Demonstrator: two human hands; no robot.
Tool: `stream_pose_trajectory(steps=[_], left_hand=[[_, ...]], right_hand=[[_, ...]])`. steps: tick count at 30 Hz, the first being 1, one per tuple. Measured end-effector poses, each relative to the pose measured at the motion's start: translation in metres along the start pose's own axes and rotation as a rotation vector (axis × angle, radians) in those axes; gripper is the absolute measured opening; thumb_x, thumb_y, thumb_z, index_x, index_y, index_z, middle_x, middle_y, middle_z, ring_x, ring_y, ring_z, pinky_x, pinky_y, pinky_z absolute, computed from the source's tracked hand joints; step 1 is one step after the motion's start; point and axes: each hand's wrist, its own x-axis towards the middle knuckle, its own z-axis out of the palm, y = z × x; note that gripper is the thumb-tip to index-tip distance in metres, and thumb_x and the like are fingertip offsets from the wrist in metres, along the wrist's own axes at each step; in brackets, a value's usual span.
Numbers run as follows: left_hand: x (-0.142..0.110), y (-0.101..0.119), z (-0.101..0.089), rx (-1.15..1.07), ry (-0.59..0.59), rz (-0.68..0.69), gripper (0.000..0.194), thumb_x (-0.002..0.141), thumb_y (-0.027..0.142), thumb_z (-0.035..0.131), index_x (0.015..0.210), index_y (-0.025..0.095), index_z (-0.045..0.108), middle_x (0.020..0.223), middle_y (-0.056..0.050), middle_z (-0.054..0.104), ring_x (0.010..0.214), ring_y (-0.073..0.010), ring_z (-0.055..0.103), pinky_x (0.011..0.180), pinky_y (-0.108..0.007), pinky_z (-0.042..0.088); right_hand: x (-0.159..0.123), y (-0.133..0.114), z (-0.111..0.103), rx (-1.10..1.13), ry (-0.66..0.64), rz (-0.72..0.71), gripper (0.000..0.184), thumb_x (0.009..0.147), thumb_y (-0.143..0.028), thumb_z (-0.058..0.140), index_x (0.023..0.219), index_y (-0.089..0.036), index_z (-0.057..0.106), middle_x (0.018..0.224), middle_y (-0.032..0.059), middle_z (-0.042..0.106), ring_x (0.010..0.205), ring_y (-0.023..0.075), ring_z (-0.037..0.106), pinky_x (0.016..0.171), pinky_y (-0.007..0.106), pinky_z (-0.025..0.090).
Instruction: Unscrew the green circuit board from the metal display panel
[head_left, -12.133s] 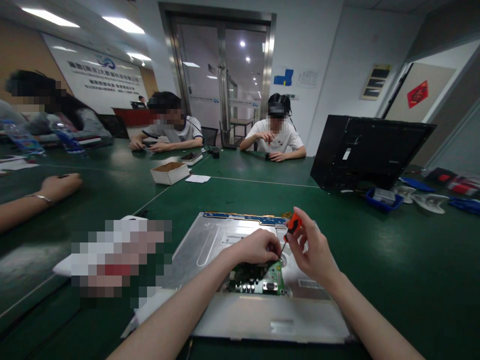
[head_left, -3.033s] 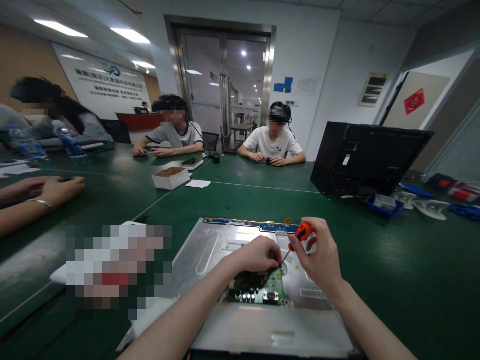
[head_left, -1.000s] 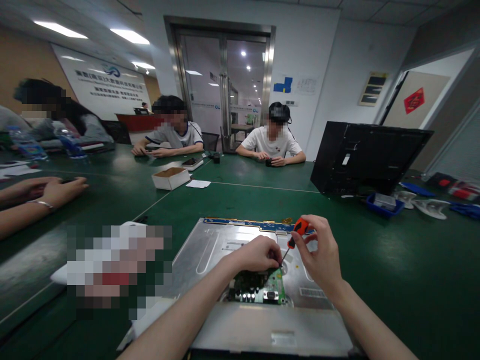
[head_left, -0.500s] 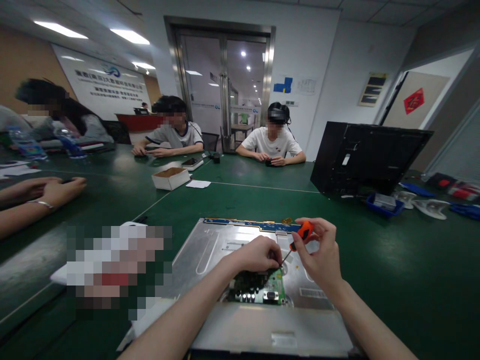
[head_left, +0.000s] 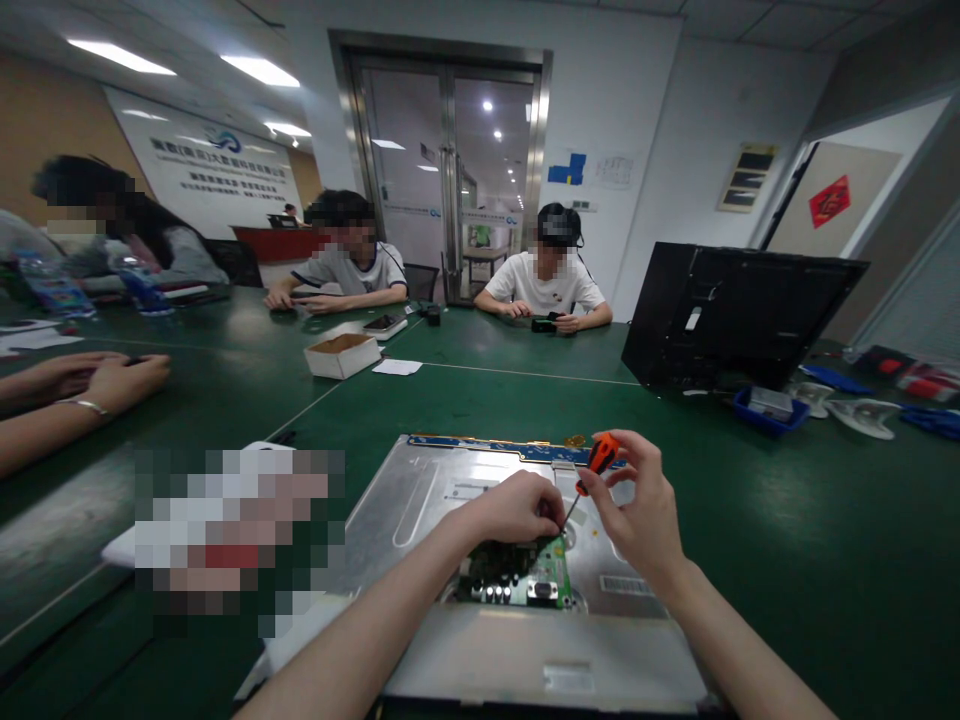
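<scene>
A silver metal monitor back panel (head_left: 420, 490) lies flat on the green table in front of me. A green circuit board (head_left: 525, 575) sits in its lower middle. My right hand (head_left: 637, 510) is closed on an orange-handled screwdriver (head_left: 600, 455), tilted with its tip down at the board's upper right corner. My left hand (head_left: 517, 510) is closed in a pinch right at the screwdriver tip, resting on the board's top edge. What its fingers hold is hidden.
A black monitor shell (head_left: 735, 310) stands at the right, with a blue tray (head_left: 769, 408) and white and blue parts beside it. A small open cardboard box (head_left: 341, 355) lies further back. Other people sit around the table; another person's hands (head_left: 97, 375) rest at the left.
My right hand has twisted the screwdriver handle slightly between its fingers. My left hand has stayed pinched at the tip. The board and panel have not moved.
</scene>
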Motion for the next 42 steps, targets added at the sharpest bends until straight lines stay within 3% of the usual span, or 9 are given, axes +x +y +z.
stream_pose_trajectory(steps=[3, 8, 13, 19, 25, 32, 37, 42], left_hand=[[0.0, 0.0, -0.0002, -0.001, -0.001, 0.004, 0.015, 0.075, 0.004, 0.072, 0.081, 0.016, 0.081, 0.072, 0.001, 0.07, 0.067, -0.0151, 0.06, 0.07, -0.024, 0.044], [-0.0001, 0.0, 0.0, -0.007, -0.005, 0.009, 0.015, 0.075, 0.005, 0.072, 0.08, 0.016, 0.08, 0.072, 0.001, 0.071, 0.068, -0.0153, 0.061, 0.07, -0.024, 0.044], [-0.0002, 0.0002, 0.0, -0.013, -0.007, 0.007, 0.013, 0.075, 0.005, 0.072, 0.078, 0.016, 0.079, 0.07, 0.002, 0.068, 0.067, -0.0149, 0.06, 0.069, -0.024, 0.044], [-0.0007, 0.0011, -0.0015, -0.009, -0.009, 0.008, 0.013, 0.076, 0.006, 0.072, 0.079, 0.016, 0.079, 0.071, 0.001, 0.069, 0.067, -0.015, 0.059, 0.069, -0.024, 0.044], [-0.0018, 0.0009, -0.0011, -0.008, -0.005, 0.002, 0.013, 0.077, 0.008, 0.073, 0.083, 0.016, 0.08, 0.072, 0.001, 0.07, 0.067, -0.0152, 0.06, 0.069, -0.024, 0.045], [-0.0015, 0.0015, -0.0008, -0.001, -0.004, 0.002, 0.013, 0.075, 0.007, 0.072, 0.081, 0.016, 0.079, 0.07, 0.001, 0.068, 0.066, -0.0147, 0.058, 0.068, -0.024, 0.044], [-0.0007, 0.0, -0.0004, 0.009, 0.0, 0.007, 0.013, 0.075, 0.008, 0.072, 0.082, 0.016, 0.08, 0.074, 0.0, 0.07, 0.069, -0.0158, 0.06, 0.07, -0.024, 0.045], [-0.0003, -0.0023, 0.0002, 0.009, -0.003, 0.011, 0.013, 0.076, 0.01, 0.073, 0.083, 0.017, 0.081, 0.073, 0.0, 0.071, 0.07, -0.0167, 0.062, 0.071, -0.025, 0.046]], right_hand=[[-0.0002, 0.0009, 0.0005, 0.018, 0.039, 0.01, 0.034, 0.104, -0.047, 0.067, 0.125, -0.026, 0.05, 0.099, 0.0041, 0.069, 0.065, 0.0178, 0.071, 0.05, 0.027, 0.061], [0.0034, -0.0031, 0.0, 0.024, 0.024, -0.063, 0.024, 0.107, -0.031, 0.061, 0.129, -0.027, 0.052, 0.105, 0.0058, 0.068, 0.072, 0.0174, 0.072, 0.053, 0.026, 0.062], [0.0037, -0.0059, -0.0012, 0.028, -0.037, -0.074, 0.03, 0.108, -0.021, 0.053, 0.137, -0.028, 0.052, 0.112, 0.0086, 0.071, 0.079, 0.0186, 0.075, 0.059, 0.028, 0.065], [0.0006, -0.0023, 0.0001, 0.051, 0.013, -0.032, 0.033, 0.104, -0.038, 0.068, 0.129, -0.027, 0.051, 0.105, 0.0065, 0.075, 0.071, 0.019, 0.075, 0.056, 0.029, 0.065], [0.0014, -0.0041, 0.0002, 0.075, 0.018, -0.009, 0.028, 0.104, -0.033, 0.065, 0.126, -0.027, 0.049, 0.11, 0.0073, 0.076, 0.07, 0.0174, 0.074, 0.056, 0.028, 0.064], [0.0035, -0.0067, -0.0014, 0.043, 0.024, -0.017, 0.022, 0.107, -0.029, 0.058, 0.128, -0.027, 0.054, 0.116, 0.0096, 0.065, 0.082, 0.0194, 0.072, 0.058, 0.03, 0.065], [0.0031, -0.0068, -0.0026, 0.041, -0.03, -0.018, 0.028, 0.108, -0.021, 0.051, 0.136, -0.027, 0.053, 0.12, 0.0104, 0.07, 0.082, 0.0193, 0.075, 0.062, 0.031, 0.066], [0.0013, -0.0029, -0.0011, 0.064, 0.021, 0.0, 0.03, 0.105, -0.035, 0.065, 0.13, -0.026, 0.053, 0.118, 0.0101, 0.075, 0.077, 0.0193, 0.076, 0.058, 0.031, 0.066]])
